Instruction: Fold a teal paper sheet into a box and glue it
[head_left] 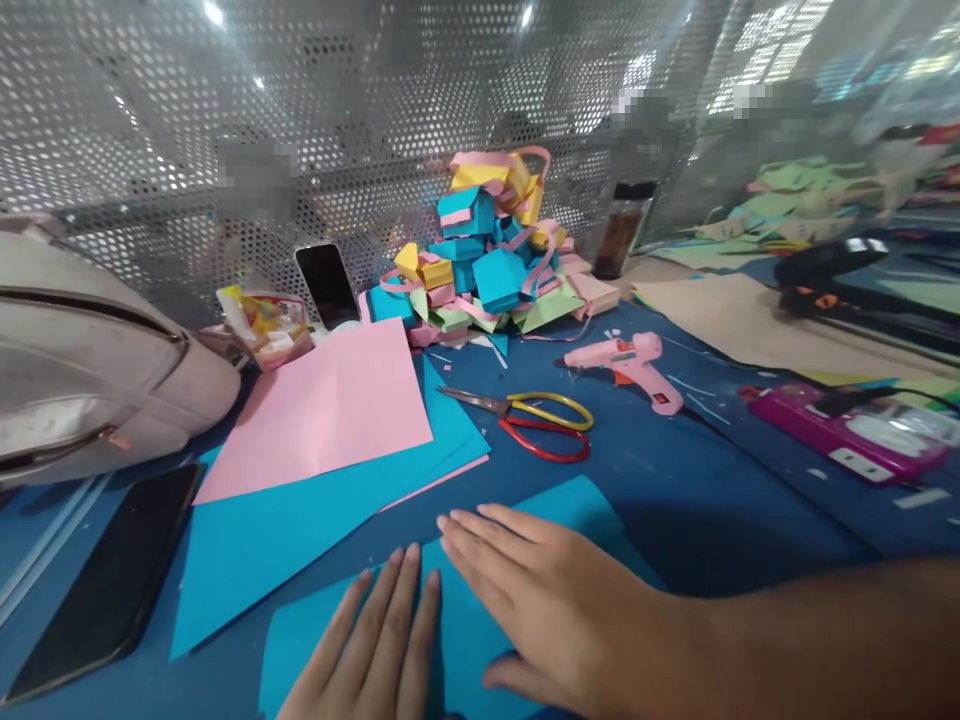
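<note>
A sheet of blue paper [469, 640] lies at the near edge of the view, with both of my hands on it. My left hand [375, 650] rests flat, fingers stretched out toward the sheet's far edge. Beside it, my right hand [540, 600] also lies flat, its fingers pointing left and its thumb held apart. The hands hide much of the sheet. Just beyond them are scissors [517, 410] with one yellow and one red handle, lying with blades apart. To the left, a pink sheet [330, 410] overlaps more blue sheets [285, 550].
A pink glue gun [630, 365] and a purple power strip [847, 430] lie on the right. Folded paper boxes [499, 280] are heaped against the perforated metal panel [375, 120]. A black phone [105, 580] and a pale bag [105, 350] are on the left; a black stapler [840, 280] stands farther right.
</note>
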